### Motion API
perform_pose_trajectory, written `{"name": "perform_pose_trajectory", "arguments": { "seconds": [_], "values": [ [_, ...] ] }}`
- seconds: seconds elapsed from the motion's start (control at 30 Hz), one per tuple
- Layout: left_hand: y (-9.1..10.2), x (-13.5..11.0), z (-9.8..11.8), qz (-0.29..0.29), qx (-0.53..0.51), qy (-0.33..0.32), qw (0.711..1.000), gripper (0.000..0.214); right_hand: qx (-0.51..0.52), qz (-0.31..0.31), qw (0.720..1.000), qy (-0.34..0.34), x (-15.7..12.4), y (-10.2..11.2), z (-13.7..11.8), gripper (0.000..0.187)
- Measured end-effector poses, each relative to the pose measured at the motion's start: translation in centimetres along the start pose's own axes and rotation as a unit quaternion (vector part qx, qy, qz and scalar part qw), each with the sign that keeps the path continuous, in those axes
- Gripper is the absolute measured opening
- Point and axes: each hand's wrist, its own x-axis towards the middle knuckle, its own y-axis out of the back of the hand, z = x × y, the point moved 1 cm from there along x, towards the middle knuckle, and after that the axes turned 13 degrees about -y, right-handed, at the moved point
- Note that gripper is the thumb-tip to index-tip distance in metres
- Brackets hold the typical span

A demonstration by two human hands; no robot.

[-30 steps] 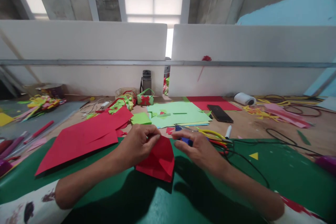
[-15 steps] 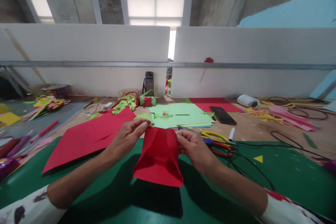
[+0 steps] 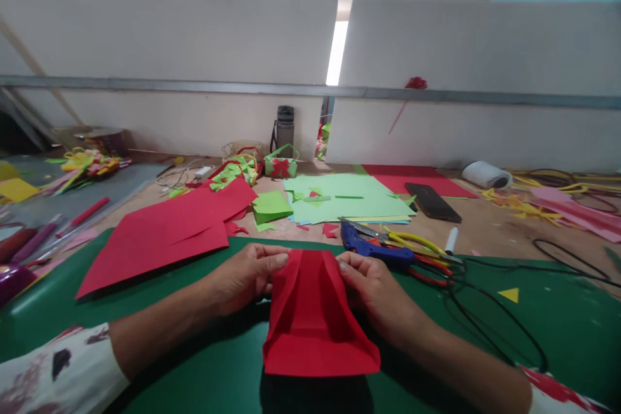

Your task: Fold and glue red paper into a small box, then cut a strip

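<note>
A folded piece of red paper (image 3: 320,317) is held between my two hands over the green mat (image 3: 204,362). Its near end flares wide, and folds run along both of its sides. My left hand (image 3: 250,275) pinches the far left corner between thumb and fingers. At the far right corner, my right hand (image 3: 371,284) has a similar pinch. Just beyond my right hand lie a blue glue gun (image 3: 373,251) and scissors with yellow handles (image 3: 412,239). Large red paper sheets (image 3: 150,239) lie beyond my left hand.
Light green sheets (image 3: 344,197) and a black phone (image 3: 431,202) lie at the back. A dark bottle (image 3: 285,129) stands near the white partition, beside a small green paper basket (image 3: 281,167). Black cables (image 3: 490,323) run across the right side.
The red paper has been lowered and tilted, showing more of its folds. Both hands still pinch it. My view has tipped downward, and the glue gun shows more fully.
</note>
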Motion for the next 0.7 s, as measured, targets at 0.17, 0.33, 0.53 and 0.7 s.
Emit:
{"name": "perform_pose_trajectory", "arguments": {
  "seconds": [0.17, 0.33, 0.53, 0.7],
  "values": [
    [-0.6, -0.1, -0.6, -0.032, -0.044, 0.015, 0.998, 0.030, -0.009, 0.002, 1.000, 0.001, -0.2, -0.1, 0.2, 0.040],
    [-1.5, -0.3, -1.0, -0.048, -0.121, 0.023, 0.991, 0.030, -0.022, 0.010, 1.000, 0.014, -0.2, -0.3, 0.3, 0.040],
    [-2.1, -0.2, -1.1, -0.026, -0.147, 0.020, 0.989, 0.024, -0.088, 0.011, 0.995, 0.038, -0.2, -0.5, 0.5, 0.035],
    [-1.6, -0.3, -1.3, 0.027, -0.183, 0.047, 0.982, 0.027, -0.238, 0.024, 0.964, 0.118, -0.9, 1.7, -1.9, 0.014]
  ]
}}
